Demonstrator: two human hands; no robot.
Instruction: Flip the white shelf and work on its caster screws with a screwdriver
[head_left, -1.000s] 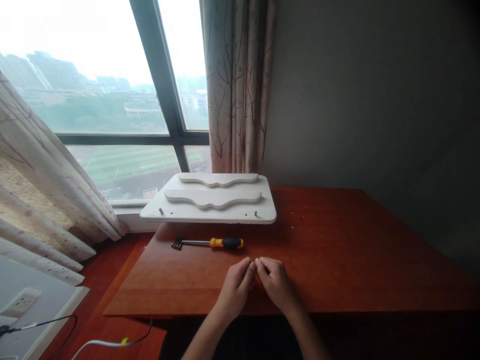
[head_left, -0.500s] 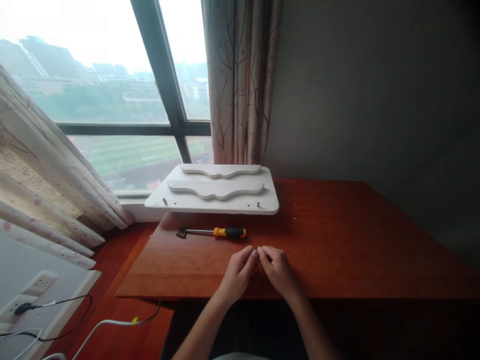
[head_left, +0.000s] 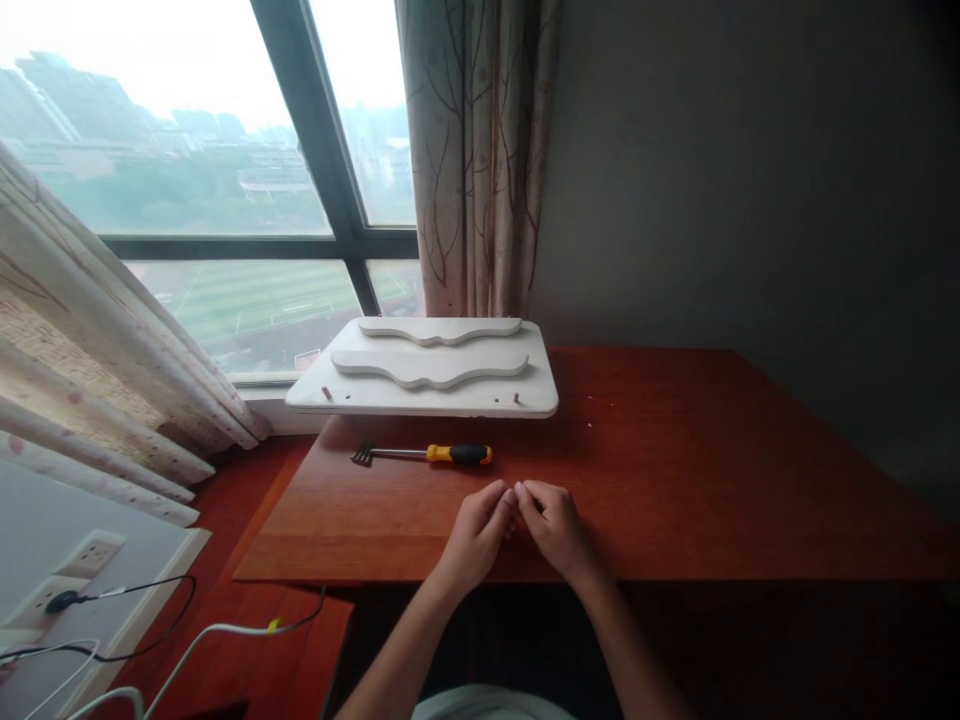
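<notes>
My left hand [head_left: 480, 522] and my right hand [head_left: 553, 522] rest close together over the front of the table. Both are closed, thumbs and fingers pressed together and the thumb tips nearly meeting. Whatever is in them, if anything, is hidden. Just beyond lies a screwdriver [head_left: 459, 455] with a yellow and black handle, several dark thin pieces clustered at its tip. Behind it is a white board [head_left: 442, 402] with rounded corners, carrying two white wavy-edged strips: a front strip [head_left: 431, 372] and a back strip [head_left: 441, 330]. Two short pegs stand up near its front corners.
The red-brown wooden table [head_left: 712, 480] reaches to the grey wall at right. A few small white bits lie on it right of the board. A window with curtains [head_left: 480, 160] rises behind. Wall sockets [head_left: 94, 553] and cables [head_left: 217, 630] are at lower left.
The view has tilted down slightly, so the table and its things sit higher in the picture. My hands keep the same pose.
</notes>
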